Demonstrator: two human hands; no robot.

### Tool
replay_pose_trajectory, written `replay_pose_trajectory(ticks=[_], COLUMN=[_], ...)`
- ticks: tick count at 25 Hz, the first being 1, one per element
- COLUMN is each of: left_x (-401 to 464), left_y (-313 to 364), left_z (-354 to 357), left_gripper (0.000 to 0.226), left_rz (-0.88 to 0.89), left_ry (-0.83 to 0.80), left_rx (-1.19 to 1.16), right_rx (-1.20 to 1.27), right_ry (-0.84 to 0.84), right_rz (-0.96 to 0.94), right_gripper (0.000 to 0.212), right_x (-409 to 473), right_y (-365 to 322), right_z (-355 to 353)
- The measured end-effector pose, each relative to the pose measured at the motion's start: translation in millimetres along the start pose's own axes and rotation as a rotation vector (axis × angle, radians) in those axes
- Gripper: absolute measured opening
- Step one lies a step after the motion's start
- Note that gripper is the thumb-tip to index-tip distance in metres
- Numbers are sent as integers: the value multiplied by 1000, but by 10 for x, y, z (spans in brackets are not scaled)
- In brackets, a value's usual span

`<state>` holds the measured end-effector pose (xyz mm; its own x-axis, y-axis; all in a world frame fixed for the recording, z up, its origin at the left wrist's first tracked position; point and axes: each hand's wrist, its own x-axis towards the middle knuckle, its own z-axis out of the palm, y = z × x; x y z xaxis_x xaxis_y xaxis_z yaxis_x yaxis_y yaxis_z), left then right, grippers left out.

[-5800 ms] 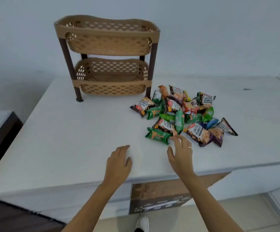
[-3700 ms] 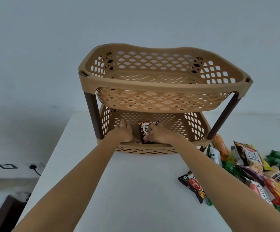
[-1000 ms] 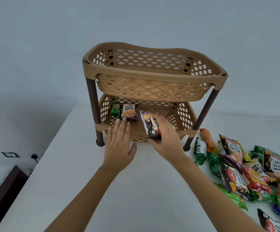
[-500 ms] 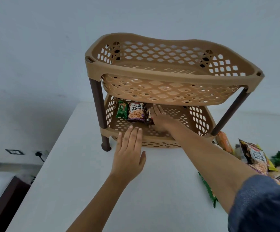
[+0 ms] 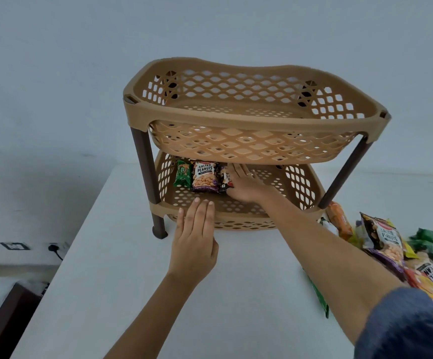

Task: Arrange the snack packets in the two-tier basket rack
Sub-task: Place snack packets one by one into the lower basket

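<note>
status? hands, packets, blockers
Left hand flat on table, empty. Right hand in lower basket, pressing dark packet beside salted peanuts packet. Upper basket empty. Nothing blocking.

Your left hand (image 5: 194,239) lies palm down, fingers straight, pressed together and pointing away from you, the thumb tucked along the side. Its forearm runs back toward you, bare to the lower edge of the view. Your right hand (image 5: 244,183) is farther out than the left and slightly to its right, arm stretched nearly straight. Its fingers are extended and flat, closed around nothing, angled up and to the left, with a ring (image 5: 249,174) on one finger. The right forearm crosses diagonally from the lower right, and a blue sleeve (image 5: 407,325) covers the upper arm near you. The two hands are apart, not touching.
</note>
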<state>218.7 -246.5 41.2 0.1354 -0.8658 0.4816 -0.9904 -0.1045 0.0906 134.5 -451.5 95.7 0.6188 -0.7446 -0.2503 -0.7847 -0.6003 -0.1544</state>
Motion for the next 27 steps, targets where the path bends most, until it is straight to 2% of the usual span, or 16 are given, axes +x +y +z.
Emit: replay_pose_trajectory(ticks=[2, 5, 7, 8, 10, 11, 13, 15, 16, 18, 21, 23, 25, 27], left_x=[-4, -213, -497, -647, -907, -1007, -1132, -1153, -1143, -1103, -965, -804, -645, -516], left_y=[35, 172, 283, 337, 420, 450, 483, 475, 468, 506, 768, 981, 1128, 1163], left_z=[-58, -92, -34, 6, 83, 109, 139, 143, 140, 117, -47, -180, -229, -255], left_gripper=[69, 75, 75, 72, 62, 57, 64, 68, 63, 47, 38, 38, 37, 32], left_rz=[-33, -136, -171, -191, -237, -233, -155, -124, -145, -209, -320, -446, -565, -666], left_ry=[9, -5, -62, -129, -290, -331, -357, -362, -368, -382, -408, -513, -558, -497], left_rx=[-40, -195, -260, -280, -311, -295, -206, -191, -216, -324, -788, -1072, -1286, -1345], right_rx=[90, 292, 318, 286, 186, 143, 45, 58, 121, 302, 607, 810, 985, 1086], right_ry=[240, 721, 989, 1053, 998, 876, 556, 356, 329, 401, 538, 582, 569, 462], right_rz=[-55, -167, -149, -91, 112, 243, 487, 602, 607, 577, 506, 425, 318, 199], right_gripper=[74, 43, 29, 26, 25, 28, 41, 52, 53, 45, 35, 37, 34, 33], right_x=[-311, -979, -1439, -1646, -2007, -2155, -2381, -2508, -2536, -2554, -2542, -2523, -2513, -2501], right_y=[-44, -83, -35, 28, 177, 254, 391, 473, 483, 446, 253, 66, -91, -121], right_z=[-13, 126, 342, 480, 792, 935, 1137, 1228, 1235, 1217, 1157, 1108, 1072, 1042])
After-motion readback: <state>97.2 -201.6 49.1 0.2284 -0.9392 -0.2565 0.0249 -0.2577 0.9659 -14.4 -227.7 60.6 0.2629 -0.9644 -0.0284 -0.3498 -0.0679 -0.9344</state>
